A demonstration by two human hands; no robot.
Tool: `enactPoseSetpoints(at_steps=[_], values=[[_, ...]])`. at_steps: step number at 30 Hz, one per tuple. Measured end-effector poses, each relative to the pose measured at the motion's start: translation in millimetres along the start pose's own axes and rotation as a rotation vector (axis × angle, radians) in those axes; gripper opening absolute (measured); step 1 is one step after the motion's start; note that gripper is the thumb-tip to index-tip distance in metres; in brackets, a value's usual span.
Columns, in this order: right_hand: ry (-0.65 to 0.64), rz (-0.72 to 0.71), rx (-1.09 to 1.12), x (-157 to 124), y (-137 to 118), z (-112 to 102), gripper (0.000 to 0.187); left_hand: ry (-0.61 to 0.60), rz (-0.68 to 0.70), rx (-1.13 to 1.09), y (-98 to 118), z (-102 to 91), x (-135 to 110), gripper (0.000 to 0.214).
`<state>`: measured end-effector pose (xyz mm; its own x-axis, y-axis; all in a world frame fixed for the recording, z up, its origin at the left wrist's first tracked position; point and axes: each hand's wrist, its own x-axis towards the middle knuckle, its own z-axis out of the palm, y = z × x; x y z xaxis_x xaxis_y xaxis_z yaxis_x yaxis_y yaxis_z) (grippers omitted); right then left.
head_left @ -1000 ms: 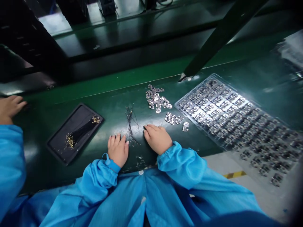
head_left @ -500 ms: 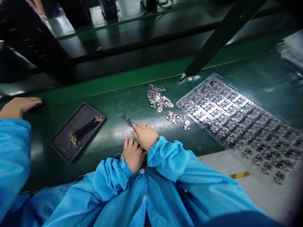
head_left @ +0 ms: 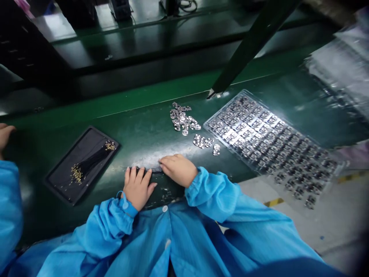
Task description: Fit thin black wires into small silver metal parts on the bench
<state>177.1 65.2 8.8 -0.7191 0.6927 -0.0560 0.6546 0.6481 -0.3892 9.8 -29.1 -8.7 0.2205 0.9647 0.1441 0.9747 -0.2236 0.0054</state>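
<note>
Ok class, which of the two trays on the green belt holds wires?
The black tray, left of the left hand: dark gold-tipped wires lie in it. The clear tray on the right holds rows of metal parts.

Green bench (head_left: 144,134); grey floor (head_left: 288,231), striped tape (head_left: 272,202); dark shelf (head_left: 144,42) behind, perhaps machinery.

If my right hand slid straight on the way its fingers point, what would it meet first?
Probably the thin dark wires at the right hand fingertips, then the left hand. The black tray lies farther left, though depth is unclear.
</note>
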Motion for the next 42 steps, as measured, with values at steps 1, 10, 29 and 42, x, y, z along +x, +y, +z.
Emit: enactPoseSetpoints(at_steps=[1,10,29,42], values=[[0.021,0.071,-0.019,-3.7,7.4,-2.3,0.030,-0.016,-0.003,-0.014,-0.2,-1.1,3.1,0.040],[0.121,0.296,-0.074,-38.2,13.5,4.9,0.030,-0.142,0.011,-0.094,0.9,-3.8,18.9,0.028],[0.018,0.381,0.174,-61.0,-7.6,-1.4,0.031,-0.066,-0.014,-0.162,5.3,-15.9,21.4,0.024],[-0.038,0.411,0.235,-62.9,-8.1,-6.7,0.033,-0.144,0.038,-0.288,-7.5,-16.1,24.8,0.029]])
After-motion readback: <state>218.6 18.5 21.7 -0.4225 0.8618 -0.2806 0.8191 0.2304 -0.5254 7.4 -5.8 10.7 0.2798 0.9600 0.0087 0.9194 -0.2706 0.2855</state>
